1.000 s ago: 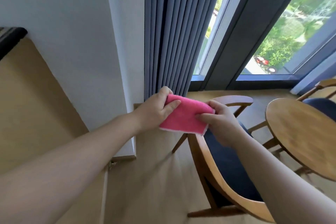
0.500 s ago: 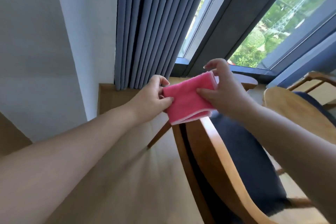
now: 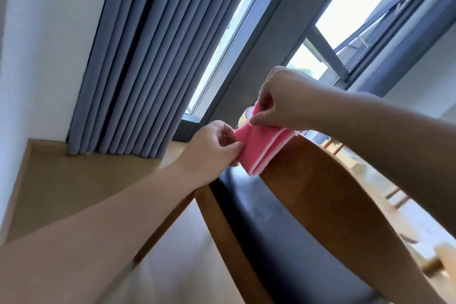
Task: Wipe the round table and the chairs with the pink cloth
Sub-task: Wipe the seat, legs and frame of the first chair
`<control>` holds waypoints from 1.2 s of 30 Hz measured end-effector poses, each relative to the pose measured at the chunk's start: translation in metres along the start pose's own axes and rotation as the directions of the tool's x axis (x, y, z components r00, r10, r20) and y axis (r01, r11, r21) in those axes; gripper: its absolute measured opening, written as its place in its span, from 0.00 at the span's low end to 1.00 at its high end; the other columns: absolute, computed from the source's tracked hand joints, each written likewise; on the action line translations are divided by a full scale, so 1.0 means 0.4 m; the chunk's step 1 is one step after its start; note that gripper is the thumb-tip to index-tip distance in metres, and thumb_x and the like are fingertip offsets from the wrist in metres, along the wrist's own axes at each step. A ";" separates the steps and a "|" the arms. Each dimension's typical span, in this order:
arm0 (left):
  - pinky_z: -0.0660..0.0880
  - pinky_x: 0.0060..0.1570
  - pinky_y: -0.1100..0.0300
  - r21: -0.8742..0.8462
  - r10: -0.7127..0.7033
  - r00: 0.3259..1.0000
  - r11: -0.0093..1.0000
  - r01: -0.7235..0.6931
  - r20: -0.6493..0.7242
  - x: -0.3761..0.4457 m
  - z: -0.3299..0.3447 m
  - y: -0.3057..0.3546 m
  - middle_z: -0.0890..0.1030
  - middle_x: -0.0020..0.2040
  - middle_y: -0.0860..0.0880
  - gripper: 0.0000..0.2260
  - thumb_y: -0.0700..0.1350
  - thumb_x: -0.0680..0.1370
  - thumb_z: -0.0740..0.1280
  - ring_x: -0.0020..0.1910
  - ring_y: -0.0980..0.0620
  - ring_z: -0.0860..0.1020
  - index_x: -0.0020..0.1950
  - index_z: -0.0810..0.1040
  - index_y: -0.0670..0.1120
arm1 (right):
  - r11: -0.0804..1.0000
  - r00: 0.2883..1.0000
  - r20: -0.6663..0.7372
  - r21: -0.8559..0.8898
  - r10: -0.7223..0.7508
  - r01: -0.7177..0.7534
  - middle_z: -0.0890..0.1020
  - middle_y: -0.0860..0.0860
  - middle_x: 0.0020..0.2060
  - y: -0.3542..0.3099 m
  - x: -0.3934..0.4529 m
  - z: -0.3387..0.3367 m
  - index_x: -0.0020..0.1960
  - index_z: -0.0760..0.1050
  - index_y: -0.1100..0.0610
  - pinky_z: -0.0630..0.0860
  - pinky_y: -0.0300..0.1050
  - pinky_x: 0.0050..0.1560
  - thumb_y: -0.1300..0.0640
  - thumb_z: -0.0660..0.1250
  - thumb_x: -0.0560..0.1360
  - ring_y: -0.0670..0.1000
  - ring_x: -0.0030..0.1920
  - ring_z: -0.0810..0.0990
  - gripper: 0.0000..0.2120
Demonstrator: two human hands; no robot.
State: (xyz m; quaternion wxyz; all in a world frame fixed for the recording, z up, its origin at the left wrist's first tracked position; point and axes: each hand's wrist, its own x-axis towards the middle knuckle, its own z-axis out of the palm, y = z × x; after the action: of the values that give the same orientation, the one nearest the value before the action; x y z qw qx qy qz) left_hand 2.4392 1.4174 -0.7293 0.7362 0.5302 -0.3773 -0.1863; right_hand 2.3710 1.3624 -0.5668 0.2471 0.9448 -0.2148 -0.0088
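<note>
Both hands hold the folded pink cloth just above the top of a wooden chair's curved backrest. My left hand pinches the cloth's left end. My right hand pinches its upper edge from above. The cloth is doubled over, with a pale rim showing along the fold. The chair has a dark blue seat cushion below the backrest. The round table is hidden behind my right forearm.
A grey pleated curtain hangs at the left in front of a tall window with dark frames. A white wall stands at the far left. Light wooden flooring runs below the curtain.
The view has tilted up and moved closer to the chair. Both hands have folded the cloth narrower and shifted it right, over the chair's backrest.
</note>
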 end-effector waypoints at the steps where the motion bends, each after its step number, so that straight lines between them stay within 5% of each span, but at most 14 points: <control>1: 0.80 0.41 0.51 0.005 -0.007 1.000 1.000 0.007 -0.001 -0.012 0.002 -0.009 0.82 0.39 0.37 0.08 0.38 0.77 0.69 0.34 0.49 0.80 0.49 0.74 0.34 | 0.998 0.999 0.035 -0.057 -0.025 0.027 0.73 0.49 0.50 -0.010 -0.016 0.010 0.50 0.80 0.55 0.77 0.39 0.43 0.43 0.71 0.73 0.47 0.46 0.77 0.16; 3: 0.80 0.40 0.53 -0.013 -0.040 0.999 0.999 0.040 0.012 -0.028 0.011 -0.030 0.81 0.37 0.40 0.07 0.38 0.77 0.69 0.33 0.50 0.79 0.49 0.74 0.35 | 0.957 0.993 0.072 -0.270 -0.091 0.108 0.70 0.51 0.59 -0.030 -0.048 0.029 0.54 0.79 0.52 0.76 0.49 0.57 0.45 0.69 0.75 0.49 0.55 0.74 0.13; 5: 0.78 0.41 0.55 0.007 -0.041 0.999 0.999 0.040 0.034 -0.032 0.024 -0.054 0.81 0.37 0.45 0.05 0.40 0.77 0.69 0.34 0.52 0.79 0.48 0.75 0.40 | 0.833 0.976 0.045 -0.514 -0.211 0.204 0.67 0.53 0.69 -0.047 -0.072 0.052 0.57 0.79 0.49 0.62 0.58 0.71 0.46 0.67 0.76 0.54 0.67 0.66 0.12; 7: 0.77 0.42 0.64 0.163 0.037 0.998 0.986 -0.044 0.043 -0.029 0.023 -0.078 0.81 0.42 0.52 0.04 0.45 0.77 0.68 0.37 0.57 0.79 0.50 0.76 0.47 | 0.747 0.956 0.076 -0.607 -0.284 0.271 0.68 0.55 0.69 -0.069 -0.093 0.079 0.58 0.78 0.51 0.58 0.58 0.73 0.49 0.65 0.77 0.56 0.69 0.66 0.12; 10: 0.73 0.41 0.71 0.437 0.168 0.984 0.881 -0.179 0.064 -0.045 -0.018 -0.107 0.77 0.50 0.56 0.06 0.49 0.78 0.66 0.45 0.58 0.78 0.55 0.75 0.52 | 0.714 0.974 0.144 -0.662 -0.177 0.228 0.74 0.61 0.65 -0.106 -0.107 0.124 0.66 0.73 0.60 0.66 0.56 0.71 0.52 0.63 0.80 0.60 0.65 0.73 0.18; 13: 0.69 0.37 0.77 0.583 0.198 0.975 0.782 -0.221 0.103 -0.090 -0.077 -0.144 0.73 0.49 0.57 0.06 0.47 0.79 0.65 0.47 0.56 0.76 0.56 0.75 0.51 | 0.639 0.982 0.189 -0.754 -0.011 0.152 0.63 0.70 0.72 -0.125 -0.086 0.161 0.73 0.62 0.67 0.53 0.65 0.74 0.53 0.57 0.83 0.70 0.73 0.61 0.24; 18: 0.73 0.42 0.76 0.669 0.176 0.957 0.686 -0.286 0.229 -0.148 -0.162 -0.195 0.76 0.52 0.56 0.05 0.45 0.80 0.63 0.47 0.56 0.78 0.56 0.75 0.50 | 0.607 0.968 0.222 -0.787 0.118 0.106 0.50 0.67 0.77 -0.136 -0.028 0.222 0.78 0.50 0.64 0.45 0.69 0.74 0.50 0.46 0.84 0.70 0.76 0.47 0.27; 22: 0.78 0.50 0.61 0.724 0.184 0.942 0.604 -0.333 0.280 -0.150 -0.199 -0.205 0.76 0.54 0.54 0.08 0.46 0.80 0.61 0.47 0.55 0.78 0.58 0.75 0.51 | 0.583 0.963 0.203 -0.810 0.178 0.064 0.56 0.66 0.76 -0.141 0.060 0.254 0.78 0.55 0.62 0.50 0.67 0.74 0.48 0.48 0.83 0.68 0.76 0.53 0.28; 28: 0.75 0.58 0.60 0.754 0.195 0.892 0.480 -0.449 0.408 -0.148 -0.230 -0.207 0.77 0.59 0.54 0.12 0.46 0.81 0.59 0.56 0.55 0.76 0.63 0.75 0.51 | 0.583 0.926 0.238 -0.812 0.292 0.025 0.67 0.65 0.71 -0.155 0.149 0.265 0.71 0.68 0.59 0.56 0.67 0.73 0.48 0.56 0.81 0.68 0.72 0.62 0.23; 32: 0.62 0.72 0.58 0.737 0.145 0.835 0.406 -0.539 0.531 -0.157 -0.227 -0.221 0.70 0.71 0.57 0.18 0.49 0.81 0.60 0.70 0.55 0.66 0.72 0.68 0.55 | 0.563 0.931 0.246 -0.825 0.269 0.055 0.74 0.61 0.64 -0.174 0.127 0.245 0.66 0.72 0.57 0.68 0.61 0.66 0.50 0.59 0.81 0.64 0.66 0.71 0.17; 36: 0.50 0.71 0.64 0.720 0.116 0.806 0.391 -0.574 0.580 -0.170 -0.218 -0.219 0.65 0.74 0.59 0.21 0.50 0.82 0.59 0.74 0.58 0.60 0.75 0.63 0.56 | 0.578 0.953 0.238 -0.811 0.185 0.090 0.72 0.60 0.66 -0.160 0.081 0.222 0.70 0.69 0.56 0.67 0.59 0.65 0.48 0.59 0.80 0.63 0.66 0.70 0.21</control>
State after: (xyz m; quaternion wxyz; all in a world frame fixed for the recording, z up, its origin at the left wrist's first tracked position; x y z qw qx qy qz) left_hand 2.4717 1.4867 -0.8479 0.2765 0.6769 -0.6773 0.0810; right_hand 2.4152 1.3581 -0.6719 0.6175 0.7068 -0.2468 -0.2413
